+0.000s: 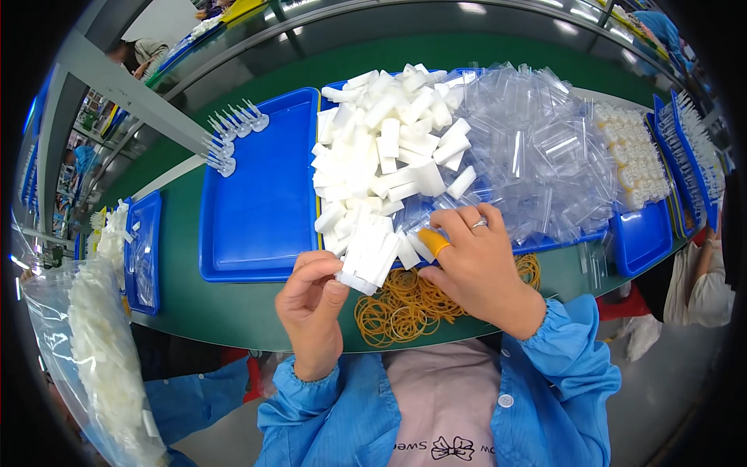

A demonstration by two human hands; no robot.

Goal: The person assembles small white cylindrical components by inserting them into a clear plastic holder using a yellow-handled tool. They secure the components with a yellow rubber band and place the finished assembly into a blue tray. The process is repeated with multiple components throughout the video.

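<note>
My left hand [313, 307] pinches a white part with a round flat base [358, 282] between thumb and forefinger. White foam blocks crowd its upper side, so I cannot tell where its body ends. My right hand [482, 268] wears a ring and a yellow finger cot [433, 241]. Its thumb and forefinger are closed about the end of a white foam block [421, 247] at the near edge of the foam pile [389, 148]. Tan rubber bands [397, 311] lie in a loose heap on the green table, just below both hands.
Clear plastic sleeves [529, 156] fill the tray to the right of the foam. Pronged white parts [226, 144] stand in the far-left corner of a blue tray [261, 226]. Farther right is a small blue tray [642, 241]. A bag of white pieces [101, 350] hangs at left.
</note>
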